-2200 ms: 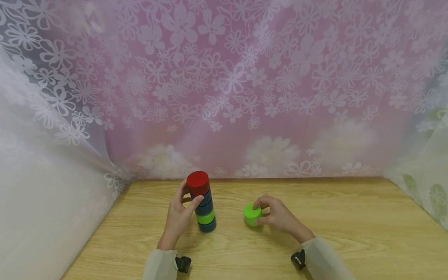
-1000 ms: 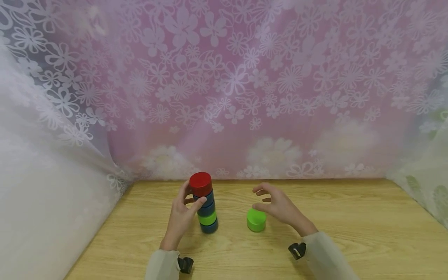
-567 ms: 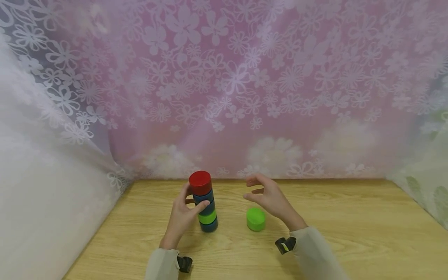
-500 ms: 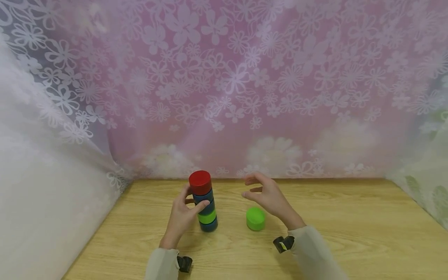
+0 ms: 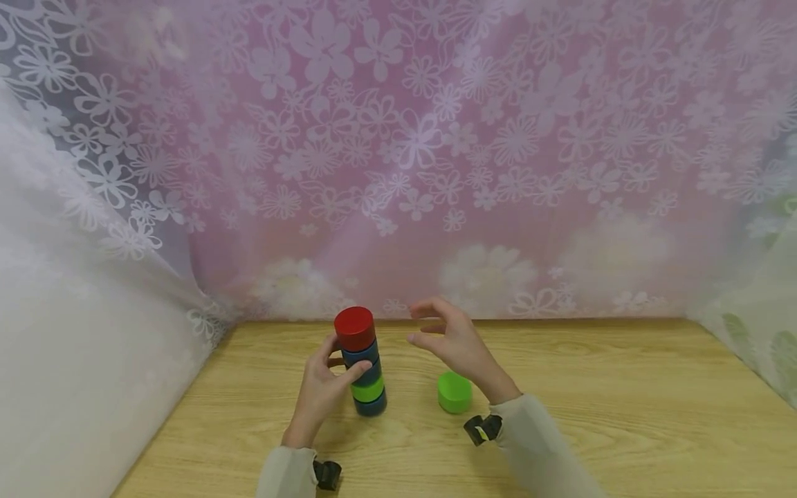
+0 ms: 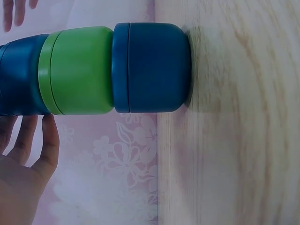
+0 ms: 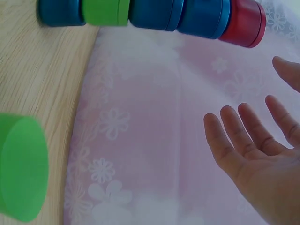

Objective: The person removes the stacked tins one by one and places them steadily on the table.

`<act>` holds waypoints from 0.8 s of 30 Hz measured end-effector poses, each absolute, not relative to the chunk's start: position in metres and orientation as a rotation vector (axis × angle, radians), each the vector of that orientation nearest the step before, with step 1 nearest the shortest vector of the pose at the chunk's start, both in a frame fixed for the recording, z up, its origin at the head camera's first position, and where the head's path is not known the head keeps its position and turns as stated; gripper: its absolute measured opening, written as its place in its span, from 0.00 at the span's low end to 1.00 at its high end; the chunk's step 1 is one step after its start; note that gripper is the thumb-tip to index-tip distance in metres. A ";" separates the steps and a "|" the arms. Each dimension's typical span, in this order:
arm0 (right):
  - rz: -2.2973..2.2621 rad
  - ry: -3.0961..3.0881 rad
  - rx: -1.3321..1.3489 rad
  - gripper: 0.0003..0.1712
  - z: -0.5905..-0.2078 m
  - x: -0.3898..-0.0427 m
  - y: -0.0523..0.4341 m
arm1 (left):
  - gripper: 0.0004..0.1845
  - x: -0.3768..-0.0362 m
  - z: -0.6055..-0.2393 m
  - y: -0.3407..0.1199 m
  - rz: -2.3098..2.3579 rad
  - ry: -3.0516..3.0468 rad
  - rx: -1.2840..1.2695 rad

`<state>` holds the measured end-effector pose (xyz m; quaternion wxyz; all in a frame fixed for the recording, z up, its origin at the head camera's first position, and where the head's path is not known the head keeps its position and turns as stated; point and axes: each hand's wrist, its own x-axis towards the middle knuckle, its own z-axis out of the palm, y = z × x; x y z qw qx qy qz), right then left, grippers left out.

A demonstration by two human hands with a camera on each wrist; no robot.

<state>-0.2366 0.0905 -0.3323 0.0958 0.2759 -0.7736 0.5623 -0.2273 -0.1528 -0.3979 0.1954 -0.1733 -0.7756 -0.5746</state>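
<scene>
A tall stack of small round lidded tins stands on the table, leaning slightly in the head view. Its top is a red tin [image 5: 355, 328]; below come two blue tins, a green tin [image 6: 82, 70] and a blue bottom tin [image 6: 152, 68]. My left hand [image 5: 317, 387] holds the stack about its middle, thumb across the front, other fingers round the far side. Raised off the table, my right hand [image 5: 457, 342] has spread, relaxed fingers with nothing in them, just right of the red tin. Beneath it sits a loose green tin [image 5: 454, 393], apart from the stack.
The light wood-grain table [image 5: 623, 408] ends at a pink flowered curtain [image 5: 498, 173] behind. Pale cloth [image 5: 81, 346] hangs along the left side, and more hangs at the right. Each wrist wears a black camera mount [image 5: 326, 475].
My right hand has let go of the loose green tin, risen and moved left towards the top of the stack. My left thumb has slid slightly lower on the stack.
</scene>
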 end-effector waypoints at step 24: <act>1.667 -2.205 0.982 0.28 -0.328 -0.235 0.062 | 0.30 -0.228 -0.399 -0.154 -1.602 -2.182 -0.495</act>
